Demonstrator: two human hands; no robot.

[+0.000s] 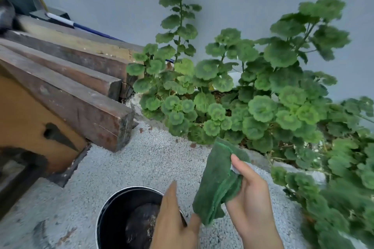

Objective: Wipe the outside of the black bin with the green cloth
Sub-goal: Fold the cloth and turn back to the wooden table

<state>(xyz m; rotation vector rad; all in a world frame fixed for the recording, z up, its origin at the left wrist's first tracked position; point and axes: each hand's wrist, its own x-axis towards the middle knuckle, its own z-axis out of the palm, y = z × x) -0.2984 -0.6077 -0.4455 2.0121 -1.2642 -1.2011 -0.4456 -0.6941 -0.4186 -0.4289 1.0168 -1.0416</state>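
Observation:
The black bin (117, 210) stands on the gravel floor at the bottom centre, seen from above, with a pale rim and dark debris inside. My right hand (251, 194) holds the folded green cloth (218, 180) up in the air, just right of the bin. My left hand (174, 216) reaches over the bin's right rim, fingers stretched flat, its thumb touching the cloth's lower corner. The bin's outer wall is hidden from this angle.
Stacked dark wooden beams (77, 95) and an orange board (22, 119) fill the left side. A large leafy plant (253, 91) spreads across the right against a grey wall. A blue-and-white handle (81, 25) lies behind the beams. Pale gravel (153, 159) covers the ground.

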